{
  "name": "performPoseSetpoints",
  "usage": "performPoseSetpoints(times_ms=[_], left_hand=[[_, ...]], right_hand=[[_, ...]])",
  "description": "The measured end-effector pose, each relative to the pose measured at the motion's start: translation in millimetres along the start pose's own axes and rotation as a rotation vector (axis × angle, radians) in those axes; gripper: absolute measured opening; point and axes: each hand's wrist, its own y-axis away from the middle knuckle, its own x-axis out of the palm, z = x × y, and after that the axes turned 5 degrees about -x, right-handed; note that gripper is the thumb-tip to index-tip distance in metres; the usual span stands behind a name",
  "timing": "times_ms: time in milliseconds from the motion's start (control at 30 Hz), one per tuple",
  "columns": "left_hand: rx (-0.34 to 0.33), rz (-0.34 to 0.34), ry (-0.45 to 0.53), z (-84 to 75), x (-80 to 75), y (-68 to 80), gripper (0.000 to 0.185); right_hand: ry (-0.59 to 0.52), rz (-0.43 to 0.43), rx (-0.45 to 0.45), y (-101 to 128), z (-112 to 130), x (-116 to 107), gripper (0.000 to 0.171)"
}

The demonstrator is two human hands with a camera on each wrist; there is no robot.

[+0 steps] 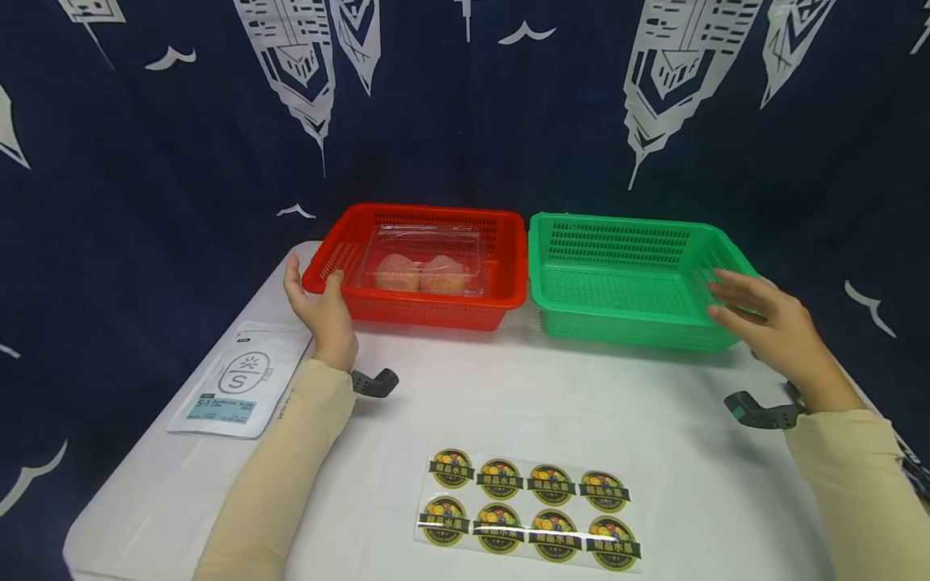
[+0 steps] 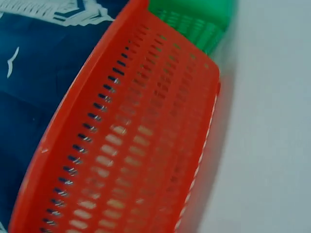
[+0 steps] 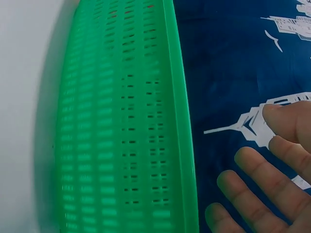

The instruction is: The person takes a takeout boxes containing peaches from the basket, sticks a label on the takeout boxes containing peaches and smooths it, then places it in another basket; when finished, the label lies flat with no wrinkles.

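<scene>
My left hand (image 1: 324, 321) is at the near left corner of the red basket (image 1: 429, 313), fingers raised and parted from the thumb, gripping nothing; whether it touches the rim I cannot tell. Inside this basket lies a clear plastic box (image 1: 429, 236) with two round, pale pinkish fruits (image 1: 445, 275). To the right stands the green basket (image 1: 617, 323), with no contents visible. By its right end my right hand (image 1: 773, 327) hovers with fingers extended and nothing in them. In the right wrist view, those fingers (image 3: 257, 174) are apart from the green rim.
A sheet of round fruit stickers (image 1: 526, 512) lies at the front of the white table (image 1: 581, 395). On the left is a flat white pouch (image 1: 243, 379) with a blue label. Behind the baskets hangs a dark blue patterned curtain (image 1: 465, 121).
</scene>
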Motion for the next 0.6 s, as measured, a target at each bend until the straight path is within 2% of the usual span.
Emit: performPoseSetpoints(times_ms=[133,333,467,600], left_hand=[[-0.071,-0.067,0.07,12.2,6.8,-2.9,0.086],[-0.107,-0.08,0.118,27.9,11.6,-6.4,0.097],[-0.087,-0.102,0.152,37.5,15.2,-9.4,0.101],[-0.014,-0.099,0.15,46.4,15.1,-12.2,0.101]], right_hand=[[-0.058,0.007,-0.042,-8.3,-0.7,4.4,0.062],[-0.127,0.077,-0.034,-23.8,2.7,10.8,0.059],[-0.153,0.143,-0.028,-35.2,6.7,15.0,0.057],[-0.131,0.211,0.043,-46.9,12.5,17.8,0.06]])
